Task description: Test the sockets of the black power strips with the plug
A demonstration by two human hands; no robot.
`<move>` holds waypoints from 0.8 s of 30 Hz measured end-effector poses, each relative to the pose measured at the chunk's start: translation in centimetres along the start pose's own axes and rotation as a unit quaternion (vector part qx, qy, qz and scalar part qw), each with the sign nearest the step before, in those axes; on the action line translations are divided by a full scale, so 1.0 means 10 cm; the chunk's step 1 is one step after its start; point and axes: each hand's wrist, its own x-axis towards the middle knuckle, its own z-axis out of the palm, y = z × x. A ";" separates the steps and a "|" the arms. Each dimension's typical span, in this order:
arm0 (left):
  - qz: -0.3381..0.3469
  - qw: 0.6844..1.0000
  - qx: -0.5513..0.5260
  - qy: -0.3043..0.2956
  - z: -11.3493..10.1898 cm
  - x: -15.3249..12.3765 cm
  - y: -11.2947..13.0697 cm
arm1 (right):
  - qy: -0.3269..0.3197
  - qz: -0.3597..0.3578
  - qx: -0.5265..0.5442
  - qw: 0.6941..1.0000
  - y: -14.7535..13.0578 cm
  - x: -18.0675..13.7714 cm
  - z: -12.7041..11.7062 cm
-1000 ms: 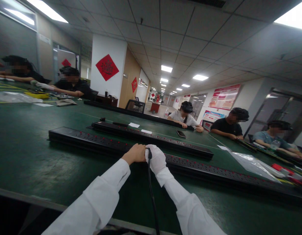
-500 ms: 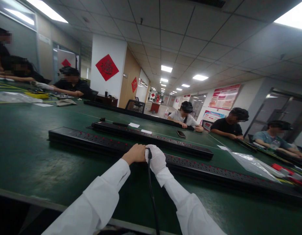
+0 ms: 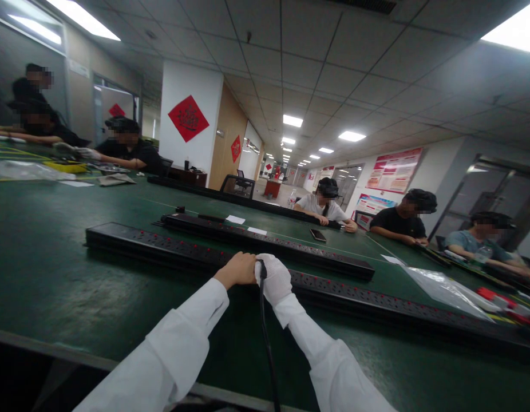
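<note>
A long black power strip [image 3: 153, 245] with red switches lies across the green table [image 3: 54, 274] in front of me. My bare left hand [image 3: 238, 270] rests on its near edge with the fingers curled over it. My right hand [image 3: 273, 278], in a white glove, is closed round a tool from which a black cable [image 3: 267, 349] runs down toward me. The tool's tip is hidden by the glove. Both hands touch each other at the strip's middle.
A second black power strip [image 3: 269, 245] lies just behind the first. A phone [image 3: 317, 234] and paper slips [image 3: 235, 219] lie farther back. A clear plastic bag [image 3: 445, 286] sits at the right. Several people sit round the table at left and right.
My hands and the strip have not moved. At the far left a person in dark clothes has walked further into view.
</note>
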 end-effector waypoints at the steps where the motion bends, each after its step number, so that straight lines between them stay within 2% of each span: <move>1: 0.001 1.000 -0.001 -0.001 0.00 0.00 0.00 | 0.001 0.000 -0.001 1.000 0.00 0.00 0.00; 7: 0.005 1.000 0.001 0.005 -0.01 0.00 0.00 | -0.008 -0.004 -0.023 1.000 -0.01 0.01 -0.03; 14: 0.000 1.000 -0.009 0.002 -0.03 -0.01 0.00 | -0.060 0.008 -0.085 0.995 -0.03 0.09 -0.08; 20: 0.007 0.999 -0.051 -0.014 -0.07 -0.01 -0.01 | -0.127 0.110 -0.110 0.980 0.06 0.16 -0.08; 24: 0.008 0.998 -0.061 -0.018 -0.07 -0.01 -0.03 | -0.104 0.077 -0.161 0.978 0.06 0.13 -0.07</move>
